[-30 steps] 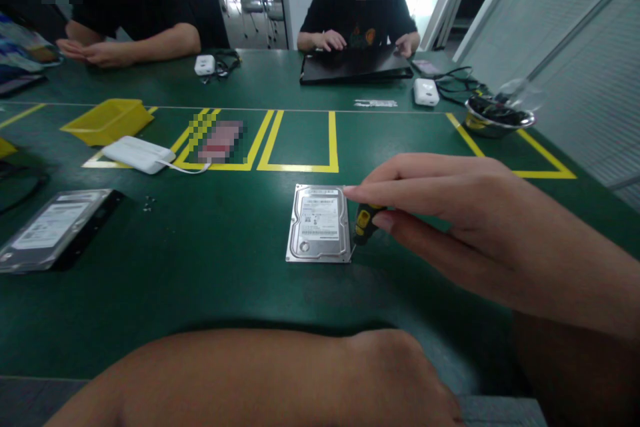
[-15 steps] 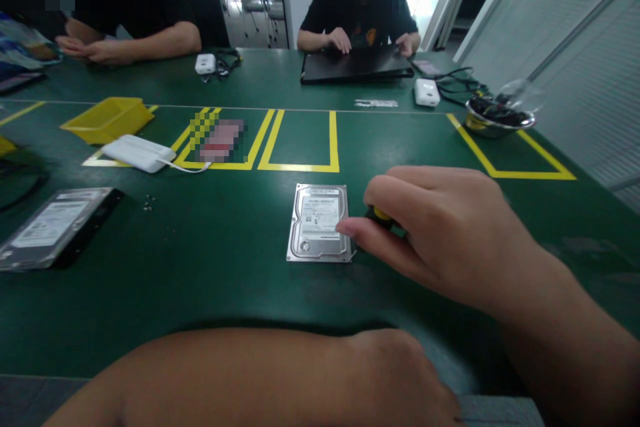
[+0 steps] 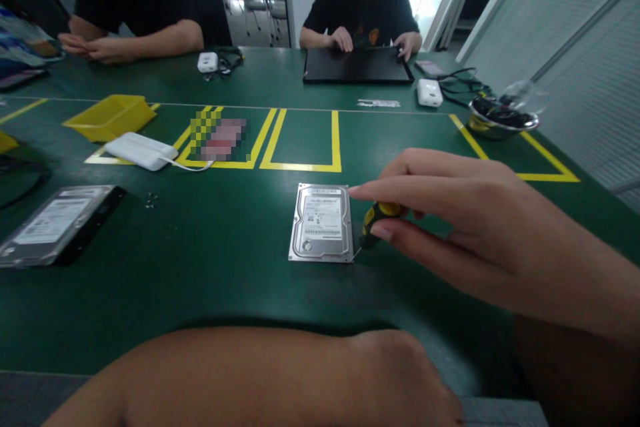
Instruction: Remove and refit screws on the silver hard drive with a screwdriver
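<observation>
In my right hand [image 3: 450, 213] is a short black and yellow screwdriver [image 3: 376, 220], held between thumb and fingers with the index finger stretched out. Its thin shaft slants down to the lower right corner of a silver hard drive [image 3: 320, 217], which lies label up on the green table. Whether the tip touches the drive, I cannot tell. My left forearm crosses the bottom of the view, and my left hand [image 3: 395, 373] rests at the near edge with its fingers hidden. A second hard drive [image 3: 57, 217], with a black side, lies at the left near several small screws [image 3: 151, 200].
Behind the drive are a yellow bin [image 3: 113, 117], a white power bank [image 3: 140, 150] cabled to a blurred phone [image 3: 223, 140], and yellow tape outlines. A metal bowl [image 3: 503, 119] of dark parts stands at the right. Two people sit opposite, one touching a black laptop [image 3: 357, 67].
My right hand's fingers have loosened and extended, so more of the screwdriver handle shows. Across the table, the black laptop lies flatter under the other person's hands. My left arm stays in place.
</observation>
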